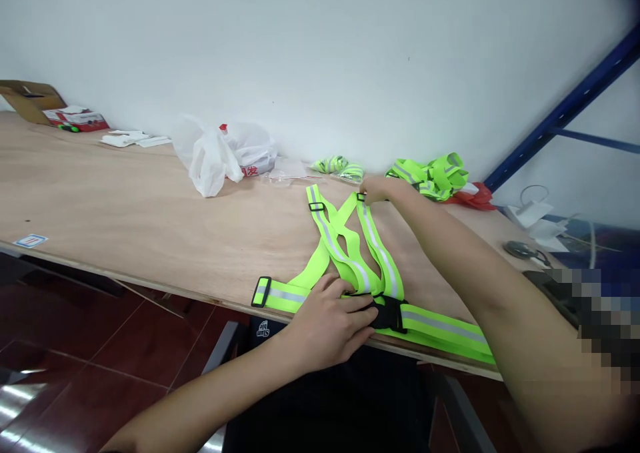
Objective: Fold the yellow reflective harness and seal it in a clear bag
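Observation:
A neon-yellow reflective vest (377, 243) of straps with grey stripes lies spread on the wooden table, its shoulder straps pointing to the wall. My left hand (333, 316) rests on its waist belt at the table's near edge, fingers stretched out beside the black buckle (387, 313). At the far end, my right hand (376, 189) pinches the top of the right shoulder strap by its small black slider (361, 197). The left strap's slider (317, 207) lies free. Part of the belt is hidden under my left hand, and my right forearm passes above the table.
Toward the wall lie bundled reflective straps (433, 176), two packed rolls (337, 167), a red bag (475, 197) and white plastic bags (213, 159). Farther left are white papers (133, 138) and a cardboard box (33, 101). A blue metal frame (560, 109) stands at right.

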Demonstrator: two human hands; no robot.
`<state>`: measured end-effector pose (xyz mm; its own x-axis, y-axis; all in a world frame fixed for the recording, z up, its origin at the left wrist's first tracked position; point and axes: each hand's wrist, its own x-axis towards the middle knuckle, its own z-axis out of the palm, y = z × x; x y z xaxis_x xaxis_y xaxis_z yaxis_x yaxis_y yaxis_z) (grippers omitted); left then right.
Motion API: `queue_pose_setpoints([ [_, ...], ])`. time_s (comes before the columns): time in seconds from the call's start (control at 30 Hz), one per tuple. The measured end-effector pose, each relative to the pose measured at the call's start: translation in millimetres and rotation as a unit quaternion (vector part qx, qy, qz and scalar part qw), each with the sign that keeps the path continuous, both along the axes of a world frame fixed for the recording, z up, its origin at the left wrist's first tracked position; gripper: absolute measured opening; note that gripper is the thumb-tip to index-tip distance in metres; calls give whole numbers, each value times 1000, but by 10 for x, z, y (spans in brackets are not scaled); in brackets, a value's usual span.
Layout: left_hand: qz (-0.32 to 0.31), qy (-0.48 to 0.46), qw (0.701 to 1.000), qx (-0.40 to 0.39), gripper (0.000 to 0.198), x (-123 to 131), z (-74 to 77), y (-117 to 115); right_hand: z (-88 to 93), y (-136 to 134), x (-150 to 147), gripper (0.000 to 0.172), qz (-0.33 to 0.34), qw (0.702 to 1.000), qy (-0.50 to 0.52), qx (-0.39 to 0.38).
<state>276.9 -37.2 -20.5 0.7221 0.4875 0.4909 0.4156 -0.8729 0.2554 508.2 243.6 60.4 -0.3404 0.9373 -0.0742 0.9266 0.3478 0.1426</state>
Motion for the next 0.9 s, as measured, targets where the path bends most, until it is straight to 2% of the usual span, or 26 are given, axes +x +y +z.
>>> queue_pose_setpoints([
  [0.13,4,32,999,-10,36,-42,31,-70,48,-20,-370,46,16,1000,-14,-1],
  [0.27,15,47,999,-14,35,-64,59,-104,104,-141,-905,50,107,994,-4,-8],
  [0.4,23,37,999,-10,32,-51,38,-93,90,-321,-1259,32,150,984,-65,-76],
  [0.57,25,31,999,-3,31,-23,-8,-66,69,-414,-1308,20,151,981,-85,-91],
  [0.9,38,3,999,12,29,-3,-38,-83,55,-419,-1284,30,142,983,-89,-74],
])
